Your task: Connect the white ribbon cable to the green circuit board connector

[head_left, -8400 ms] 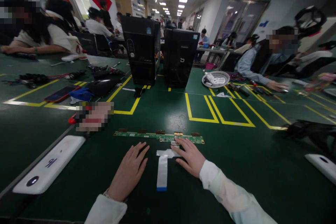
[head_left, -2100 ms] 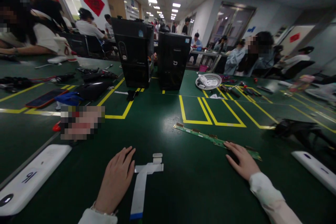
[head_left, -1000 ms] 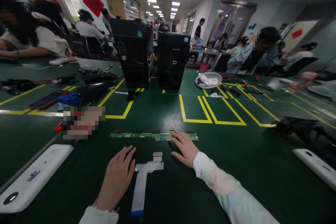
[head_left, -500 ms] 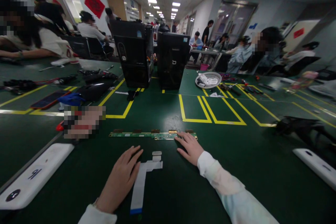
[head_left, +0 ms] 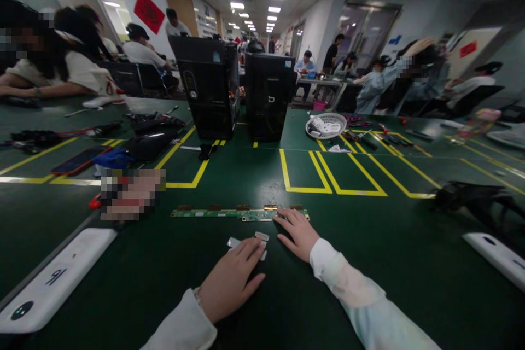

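A long, narrow green circuit board (head_left: 221, 214) with brown-gold tabs along its far edge lies flat in front of me. My right hand (head_left: 298, 232) rests over its right end, fingers spread, fingertips touching the board. Nearer to me, a white flat ribbon cable (head_left: 262, 236) lies mostly under my left hand (head_left: 232, 279). Only its connector end and a few pale edges show around my fingers. That hand is palm down with fingers stretched and the thumb held apart; its fingertips cover the cable, and the palm side is hidden.
Two black computer towers (head_left: 209, 90) stand at the back of the green table (head_left: 369, 284). A white basket (head_left: 326, 126) sits right of them. White devices flank me left (head_left: 53, 279) and right (head_left: 496, 257). Tools and cables lie farther left. Several people sit or stand beyond.
My left hand has moved right and over the ribbon cable. The cable's connector has shifted right and tilted; its long strip and blue end no longer show. My right hand stays in place.
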`<state>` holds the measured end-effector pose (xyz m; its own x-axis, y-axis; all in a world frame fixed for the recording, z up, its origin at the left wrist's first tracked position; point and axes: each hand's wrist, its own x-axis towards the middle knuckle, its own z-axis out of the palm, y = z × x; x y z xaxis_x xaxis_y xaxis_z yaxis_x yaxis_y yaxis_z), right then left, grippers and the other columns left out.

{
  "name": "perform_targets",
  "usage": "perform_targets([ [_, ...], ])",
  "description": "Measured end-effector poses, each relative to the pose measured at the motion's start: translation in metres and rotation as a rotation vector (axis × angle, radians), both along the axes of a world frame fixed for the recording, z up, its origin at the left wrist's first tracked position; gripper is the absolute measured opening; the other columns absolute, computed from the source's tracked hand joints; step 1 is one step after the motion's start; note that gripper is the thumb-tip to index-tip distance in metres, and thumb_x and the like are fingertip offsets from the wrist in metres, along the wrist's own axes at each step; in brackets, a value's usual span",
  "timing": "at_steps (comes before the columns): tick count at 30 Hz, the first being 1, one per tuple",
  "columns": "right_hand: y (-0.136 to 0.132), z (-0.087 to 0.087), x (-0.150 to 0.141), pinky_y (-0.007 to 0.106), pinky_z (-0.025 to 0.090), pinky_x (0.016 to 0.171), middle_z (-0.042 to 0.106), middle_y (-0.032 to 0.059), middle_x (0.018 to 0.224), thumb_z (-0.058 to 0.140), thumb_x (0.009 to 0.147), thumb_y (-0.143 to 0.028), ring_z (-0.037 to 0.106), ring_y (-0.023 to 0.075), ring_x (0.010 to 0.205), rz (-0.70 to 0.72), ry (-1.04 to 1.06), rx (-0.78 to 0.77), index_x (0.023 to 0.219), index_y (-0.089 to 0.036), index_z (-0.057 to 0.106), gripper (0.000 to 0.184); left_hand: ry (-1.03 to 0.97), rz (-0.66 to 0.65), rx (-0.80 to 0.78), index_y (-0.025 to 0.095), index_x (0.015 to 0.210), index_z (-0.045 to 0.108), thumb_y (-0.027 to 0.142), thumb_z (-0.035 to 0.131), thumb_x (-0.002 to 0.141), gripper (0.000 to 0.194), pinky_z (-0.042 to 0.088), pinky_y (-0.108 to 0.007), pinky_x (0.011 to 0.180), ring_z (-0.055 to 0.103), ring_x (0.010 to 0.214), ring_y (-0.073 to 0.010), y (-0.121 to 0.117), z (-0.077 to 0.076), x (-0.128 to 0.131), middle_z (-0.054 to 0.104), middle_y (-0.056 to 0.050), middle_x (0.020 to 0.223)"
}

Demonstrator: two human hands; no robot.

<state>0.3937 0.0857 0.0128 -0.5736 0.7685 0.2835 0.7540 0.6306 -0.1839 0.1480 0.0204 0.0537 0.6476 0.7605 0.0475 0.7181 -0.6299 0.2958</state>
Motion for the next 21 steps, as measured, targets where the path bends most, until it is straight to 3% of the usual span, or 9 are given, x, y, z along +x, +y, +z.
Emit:
perform_targets([
  [9,0.000,-0.002,0.000,0.051,0.033,0.108,0.049,0.0141,0.137,0.049,0.090,-0.031,0.039,0.0285,0.129,0.009,0.017,0.011,0.132,-0.016,0.051,0.045,0.002,0.192,0.176,0.008,0.133,0.048,0.036,0.053,0.089,0.053,0.045,-0.045,0.102,0.051,0.124,-0.0293,0.008,-0.016,0.046,0.056,-0.017,0.134],
  [15,0.000,-0.004,0.001,0.052,0.033,0.108,0.048,0.0137,0.138,0.049,0.090,-0.031,0.039,0.0282,0.130,0.012,0.027,0.017,0.133,-0.018,0.051,0.045,-0.017,0.198,0.223,0.008,0.135,0.045,0.041,0.050,0.090,0.056,0.044,-0.045,0.103,0.049,0.127,-0.0292,0.006,-0.030,0.047,0.053,-0.017,0.137],
  [21,0.000,-0.002,0.001,0.051,0.034,0.107,0.048,0.0143,0.138,0.048,0.090,-0.031,0.039,0.0285,0.130,0.016,0.030,0.013,0.133,-0.016,0.051,0.045,-0.035,0.207,0.236,0.010,0.136,0.044,0.041,0.048,0.091,0.055,0.044,-0.046,0.104,0.048,0.129,-0.0288,0.006,-0.033,0.048,0.053,-0.017,0.138],
])
